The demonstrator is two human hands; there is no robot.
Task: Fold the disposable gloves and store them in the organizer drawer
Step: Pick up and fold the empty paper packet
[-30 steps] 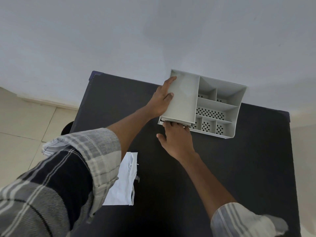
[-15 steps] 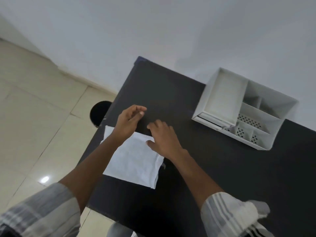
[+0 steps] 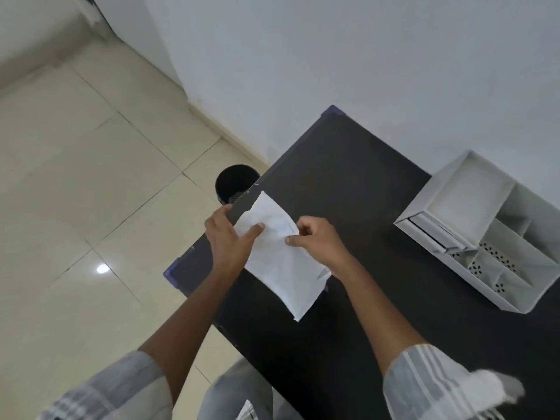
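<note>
A flat white stack of disposable gloves (image 3: 281, 268) lies near the left edge of the black table (image 3: 348, 177). My left hand (image 3: 230, 237) rests spread on its left part, thumb pressing the sheet. My right hand (image 3: 315, 241) pinches the top layer near the middle and lifts it into a curve. The white organizer (image 3: 472, 237) stands at the table's right, against the wall, its drawer (image 3: 436, 234) in the left section slightly out.
A black round bin (image 3: 235, 183) stands on the tiled floor just past the table's left edge. The white wall runs behind the table. The organizer's right side has several open perforated compartments (image 3: 491, 259).
Both hands left the organizer drawer and came to the glove stack. The view swung left. My right hand has since pinched and raised the top layer.
</note>
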